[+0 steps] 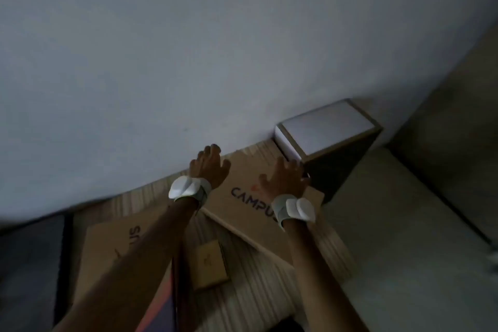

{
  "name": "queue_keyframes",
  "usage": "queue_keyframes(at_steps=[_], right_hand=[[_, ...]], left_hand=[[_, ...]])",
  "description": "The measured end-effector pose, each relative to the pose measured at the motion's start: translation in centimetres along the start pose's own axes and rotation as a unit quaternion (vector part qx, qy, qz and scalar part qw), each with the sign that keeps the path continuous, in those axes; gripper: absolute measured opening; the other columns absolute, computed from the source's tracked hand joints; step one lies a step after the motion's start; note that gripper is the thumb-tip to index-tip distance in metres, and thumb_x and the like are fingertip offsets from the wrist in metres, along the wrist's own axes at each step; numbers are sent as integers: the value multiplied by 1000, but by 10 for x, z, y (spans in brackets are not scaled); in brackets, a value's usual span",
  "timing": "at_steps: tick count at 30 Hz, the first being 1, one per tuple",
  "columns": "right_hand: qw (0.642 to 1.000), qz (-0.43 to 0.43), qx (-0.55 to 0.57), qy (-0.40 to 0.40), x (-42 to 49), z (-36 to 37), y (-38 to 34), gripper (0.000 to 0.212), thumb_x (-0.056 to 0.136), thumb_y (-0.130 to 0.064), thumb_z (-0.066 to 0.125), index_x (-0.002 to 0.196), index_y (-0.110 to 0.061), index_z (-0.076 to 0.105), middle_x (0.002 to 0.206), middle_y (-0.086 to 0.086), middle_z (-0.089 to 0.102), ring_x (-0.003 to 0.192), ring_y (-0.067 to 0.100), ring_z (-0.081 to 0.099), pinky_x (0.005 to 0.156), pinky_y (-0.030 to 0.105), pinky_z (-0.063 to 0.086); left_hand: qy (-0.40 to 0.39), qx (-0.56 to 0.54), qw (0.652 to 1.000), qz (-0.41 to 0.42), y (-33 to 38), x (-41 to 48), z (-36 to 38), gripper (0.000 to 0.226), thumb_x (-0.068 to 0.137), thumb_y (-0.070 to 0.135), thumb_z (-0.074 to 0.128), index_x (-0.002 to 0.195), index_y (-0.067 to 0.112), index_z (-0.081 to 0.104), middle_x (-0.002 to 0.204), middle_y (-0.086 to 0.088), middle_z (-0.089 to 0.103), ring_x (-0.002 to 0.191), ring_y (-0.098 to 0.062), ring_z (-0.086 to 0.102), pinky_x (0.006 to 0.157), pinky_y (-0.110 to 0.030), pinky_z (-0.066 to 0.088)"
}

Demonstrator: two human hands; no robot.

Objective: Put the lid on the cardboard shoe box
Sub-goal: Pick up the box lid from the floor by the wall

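Observation:
A brown cardboard piece printed "CAMPUS" (pixel 242 186) lies flat on a striped mat against the wall; I cannot tell whether it is the lid or the closed shoe box. My left hand (pixel 208 167) is spread palm down over its far left edge. My right hand (pixel 285 178) is spread palm down on its far right part, next to a white-topped box. Both wrists wear white bands. A second brown cardboard piece (pixel 113 253) with dark letters lies at the lower left, partly hidden by my left forearm.
A box with a white top and dark sides (pixel 326 129) stands in the corner against the grey wall (pixel 161 62). A small cardboard box (pixel 210 264) lies on the striped mat (pixel 256 286) between my forearms. Pale floor (pixel 404 224) spreads to the right.

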State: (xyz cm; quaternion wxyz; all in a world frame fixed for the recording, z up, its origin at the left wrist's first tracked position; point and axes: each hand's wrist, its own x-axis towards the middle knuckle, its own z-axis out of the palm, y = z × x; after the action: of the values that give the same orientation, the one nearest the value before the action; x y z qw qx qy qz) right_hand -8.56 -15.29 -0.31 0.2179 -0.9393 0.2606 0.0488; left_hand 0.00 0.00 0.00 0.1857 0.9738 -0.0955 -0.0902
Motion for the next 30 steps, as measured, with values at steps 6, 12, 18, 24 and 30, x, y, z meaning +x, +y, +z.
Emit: queue_keyframes(at_steps=[6, 12, 18, 24, 30], right_hand=[[976, 199, 34, -75, -34, 57, 89, 80, 91, -59, 35, 156, -24, 2, 164, 17, -4, 148, 41, 6, 117, 59, 13], [980, 166, 58, -99, -24, 57, 75, 78, 98, -51, 36, 155, -20, -8, 162, 19, 13, 144, 36, 27, 112, 41, 28], [996, 69, 32, -40, 39, 37, 41, 78, 93, -51, 47, 155, -20, 11, 159, 16, 20, 139, 39, 33, 107, 48, 36], [992, -59, -48, -103, 135, 54, 27, 70, 96, -47, 44, 154, -20, 16, 160, 23, 13, 143, 43, 22, 112, 53, 29], [987, -114, -82, -75, 180, 74, 43, 66, 98, -50, 28, 156, -22, 11, 162, 25, -1, 149, 40, 3, 120, 49, 6]], left_hand=[[-155, 28, 982, -99, -15, -2, 67, 74, 99, 41, 38, 156, 7, 6, 163, -18, 9, 149, -42, 15, 116, -48, 16], [-107, -61, 970, -208, -23, 8, 72, 79, 95, 47, 41, 154, 3, 14, 160, -22, 19, 147, -41, 19, 115, -48, 20], [-48, -76, 959, -267, -64, 17, 54, 74, 86, 56, 41, 141, 6, 45, 145, -23, 44, 130, -40, 42, 99, -43, 33], [-24, -184, 926, -328, -64, 31, 67, 70, 92, 34, 55, 143, -8, 33, 145, -29, 40, 131, -44, 43, 99, -45, 39], [12, -230, 918, -324, -43, 56, 95, 61, 93, 23, 53, 144, 0, 29, 143, -25, 41, 126, -44, 46, 93, -45, 41]])
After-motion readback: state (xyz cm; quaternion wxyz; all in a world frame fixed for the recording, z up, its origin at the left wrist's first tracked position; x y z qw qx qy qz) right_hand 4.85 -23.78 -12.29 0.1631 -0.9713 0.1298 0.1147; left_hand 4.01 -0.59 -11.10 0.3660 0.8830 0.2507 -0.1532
